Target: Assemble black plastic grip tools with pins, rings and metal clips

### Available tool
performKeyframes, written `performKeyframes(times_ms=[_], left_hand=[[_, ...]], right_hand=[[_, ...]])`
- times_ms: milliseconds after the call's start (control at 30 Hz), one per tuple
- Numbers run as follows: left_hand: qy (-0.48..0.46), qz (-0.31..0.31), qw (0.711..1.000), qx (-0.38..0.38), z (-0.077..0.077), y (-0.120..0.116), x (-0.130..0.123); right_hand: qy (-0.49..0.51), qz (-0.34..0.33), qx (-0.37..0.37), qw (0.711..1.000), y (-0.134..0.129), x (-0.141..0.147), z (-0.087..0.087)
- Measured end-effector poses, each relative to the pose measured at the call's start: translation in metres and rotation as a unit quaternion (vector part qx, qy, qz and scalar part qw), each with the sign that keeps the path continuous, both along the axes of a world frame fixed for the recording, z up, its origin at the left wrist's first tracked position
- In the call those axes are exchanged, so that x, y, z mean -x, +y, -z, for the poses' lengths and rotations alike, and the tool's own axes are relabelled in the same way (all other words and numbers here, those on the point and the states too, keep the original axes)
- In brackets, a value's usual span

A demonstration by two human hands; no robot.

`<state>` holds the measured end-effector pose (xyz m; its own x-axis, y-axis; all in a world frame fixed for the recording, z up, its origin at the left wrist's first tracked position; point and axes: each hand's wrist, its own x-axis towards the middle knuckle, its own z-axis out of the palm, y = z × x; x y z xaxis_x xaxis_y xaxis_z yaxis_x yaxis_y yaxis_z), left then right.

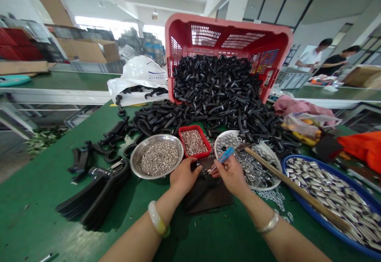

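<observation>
My left hand (185, 176) pinches a small black part (199, 165) between thumb and fingers, above a dark flat block (212, 198) on the green table. A blue-handled screwdriver (225, 155) is held in my right hand (232, 174), its thin metal shaft pointing left toward the black part and a small spring. Just beyond my hands are a metal bowl (134, 167) of small metal pieces, a red tray (209, 147) of pins and a white bowl (278, 174) of metal rings.
A hammer (297, 190) lies across the white bowl. Right of it sits a blue tray (315, 222) of metal pieces. Behind, a red basket (229, 22) spills black handles. Larger black handles (101, 198) lie at left. Two people are at the far right.
</observation>
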<state>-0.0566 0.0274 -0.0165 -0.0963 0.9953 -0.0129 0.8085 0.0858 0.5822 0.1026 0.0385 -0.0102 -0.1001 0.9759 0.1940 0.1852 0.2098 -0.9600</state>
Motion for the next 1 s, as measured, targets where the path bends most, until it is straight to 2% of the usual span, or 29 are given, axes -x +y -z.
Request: performKeyframes(times_ms=[67,133,167,233,300,367,433,500,600,700,867,1000], left_hand=[[0.045,0.009,0.999,-0.026,-0.002,-0.005,-0.005],[0.088,0.032,0.994,-0.064,-0.007,-0.010,-0.005],[0.108,0.042,0.990,-0.079,-0.011,-0.011,-0.002],[0.152,0.035,0.984,-0.083,-0.022,-0.009,0.015],[0.201,-0.012,0.979,-0.034,-0.033,-0.003,0.042],[0.229,-0.034,0.971,0.054,-0.040,0.006,0.071],[0.226,-0.016,0.967,0.115,-0.041,0.014,0.092],[0.215,-0.003,0.968,0.133,-0.038,0.019,0.102],[0.207,-0.019,0.971,0.122,-0.033,0.019,0.100],[0.204,-0.033,0.973,0.106,-0.032,0.014,0.098],[0.212,-0.030,0.973,0.081,-0.032,0.013,0.108],[0.203,-0.035,0.976,0.076,-0.031,0.017,0.109]], right_hand=[[-0.013,0.024,-0.042,0.999,0.015,0.002,-0.007],[-0.112,0.067,-0.089,0.987,0.040,0.008,-0.016],[-0.194,0.083,-0.101,0.972,0.054,0.012,-0.021],[-0.382,0.080,-0.092,0.916,0.083,0.020,-0.031],[-0.476,0.051,-0.073,0.875,0.105,0.031,-0.038],[-0.505,0.023,-0.063,0.861,0.115,0.043,-0.043],[-0.527,-0.005,-0.071,0.847,0.111,0.061,-0.046],[-0.536,-0.050,-0.098,0.837,0.097,0.085,-0.047],[-0.546,-0.151,-0.122,0.815,0.074,0.124,-0.042],[-0.559,-0.187,-0.120,0.799,0.062,0.150,-0.034],[-0.534,-0.193,-0.148,0.809,0.061,0.150,-0.027],[-0.480,-0.182,-0.168,0.842,0.060,0.136,-0.029]])
